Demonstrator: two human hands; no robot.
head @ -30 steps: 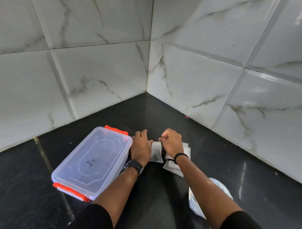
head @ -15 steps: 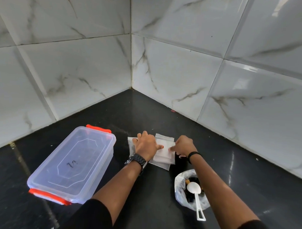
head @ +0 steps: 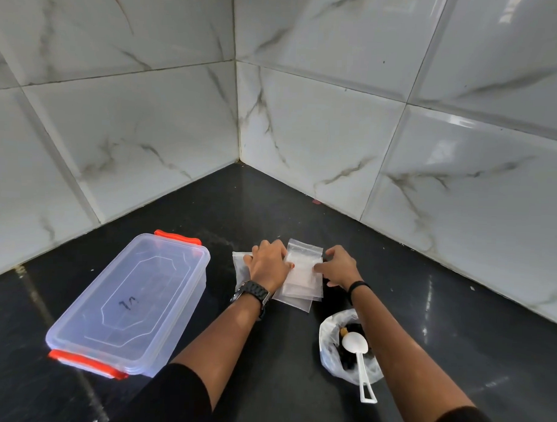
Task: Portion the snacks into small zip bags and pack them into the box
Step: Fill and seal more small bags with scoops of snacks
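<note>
Zip bags (head: 300, 276) partly hidden under left hand (head: 268, 264), right hand (head: 340, 267); both pinching their edges

Work surface: a glossy black tabletop (head: 271, 210) with faint speckling, set into an inside corner. Two walls meet at a vertical joint behind it. The left wall (head: 116, 110) and the right wall (head: 400, 120) are both clad in large white glazed tiles with grey-brown marble veining, separated by thin grout lines. The corner grout line (head: 239, 114) is darkened near its base. A small red fleck (head: 316, 201) lies at the foot of the right wall. Light reflects in bright streaks on the upper right tiles and on the tabletop at right
</note>
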